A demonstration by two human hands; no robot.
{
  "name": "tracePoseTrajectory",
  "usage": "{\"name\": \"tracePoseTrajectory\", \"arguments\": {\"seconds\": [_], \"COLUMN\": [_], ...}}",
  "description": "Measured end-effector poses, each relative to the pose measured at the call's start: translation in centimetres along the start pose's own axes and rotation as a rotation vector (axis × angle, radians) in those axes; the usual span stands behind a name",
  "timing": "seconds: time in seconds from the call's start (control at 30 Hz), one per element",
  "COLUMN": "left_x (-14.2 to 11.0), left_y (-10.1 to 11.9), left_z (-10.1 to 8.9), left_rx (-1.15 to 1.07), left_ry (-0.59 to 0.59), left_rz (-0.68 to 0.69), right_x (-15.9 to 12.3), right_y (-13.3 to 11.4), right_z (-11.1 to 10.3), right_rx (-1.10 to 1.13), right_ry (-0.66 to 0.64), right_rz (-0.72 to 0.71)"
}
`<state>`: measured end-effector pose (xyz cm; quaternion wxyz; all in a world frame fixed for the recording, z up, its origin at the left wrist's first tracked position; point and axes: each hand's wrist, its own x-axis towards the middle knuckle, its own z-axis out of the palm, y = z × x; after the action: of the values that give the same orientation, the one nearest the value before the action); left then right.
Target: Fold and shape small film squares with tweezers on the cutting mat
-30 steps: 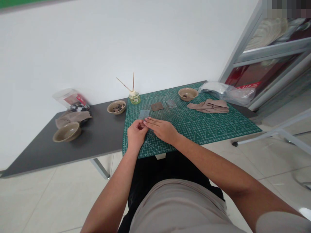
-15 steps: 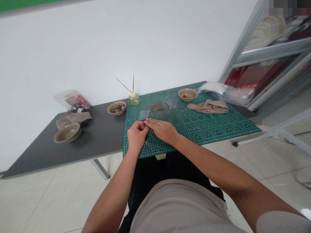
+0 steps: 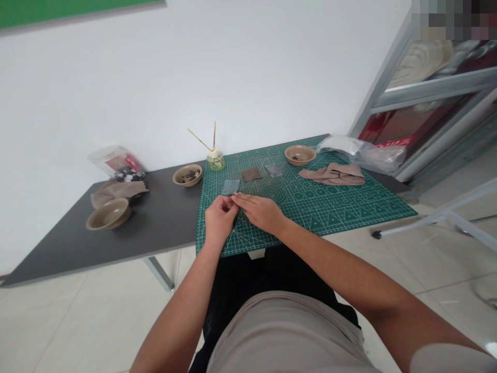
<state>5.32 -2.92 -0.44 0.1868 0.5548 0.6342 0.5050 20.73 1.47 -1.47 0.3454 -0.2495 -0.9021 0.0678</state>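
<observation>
My left hand [image 3: 220,220] is closed in a pinch above the green cutting mat [image 3: 310,199]. My right hand [image 3: 262,212] meets it at the fingertips, its fingers pressed together and stretched across to the left thumb. Something small and dark seems to sit between the fingertips, mostly hidden. Just beyond them lies a blue-grey square [image 3: 230,187], close to or touching the fingers. A brown square [image 3: 251,174] and a small clear packet [image 3: 273,170] lie farther back on the mat.
Left of the mat stand a bowl of small dark pieces [image 3: 188,175], another bowl [image 3: 108,214], a cloth [image 3: 118,192] and a clear container [image 3: 116,161]. A reed diffuser [image 3: 216,160] stands at the back. Rightward are a bowl [image 3: 300,155], a crumpled cloth [image 3: 334,174] and plastic bags [image 3: 363,150].
The view has shifted slightly, so the table sits a little lower in the picture. Both hands keep nearly the same pose at the blue-grey square.
</observation>
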Motion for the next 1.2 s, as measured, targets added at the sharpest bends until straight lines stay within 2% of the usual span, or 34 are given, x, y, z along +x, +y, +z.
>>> {"name": "tracePoseTrajectory", "arguments": {"seconds": [0.2, 0.4, 0.6, 0.9, 1.07, 1.2], "left_x": [-0.04, 0.03, 0.08, -0.04, -0.03, 0.18], "left_y": [-0.68, -0.42, -0.72, 0.05, -0.51, -0.61], "left_z": [0.25, -0.06, 0.2, -0.02, 0.16, 0.23], "left_rx": [-0.198, -0.007, -0.176, -0.103, -0.206, -0.21], "left_ry": [-0.028, -0.036, -0.034, -0.041, -0.042, -0.01], "left_rz": [-0.038, 0.025, -0.006, 0.0, -0.001, 0.03], "right_x": [0.01, -0.04, 0.01, -0.19, -0.13, -0.04], "right_y": [-0.04, -0.09, -0.18, -0.32, -0.15, 0.03], "right_z": [-0.11, 0.16, -0.14, -0.39, -0.25, -0.4], "right_rx": [-0.018, -0.004, -0.02, -0.009, 0.006, 0.073], "right_ry": [0.012, -0.007, -0.031, -0.001, -0.033, 0.071], "right_rz": [0.097, 0.004, 0.146, 0.065, 0.17, 0.23]}}
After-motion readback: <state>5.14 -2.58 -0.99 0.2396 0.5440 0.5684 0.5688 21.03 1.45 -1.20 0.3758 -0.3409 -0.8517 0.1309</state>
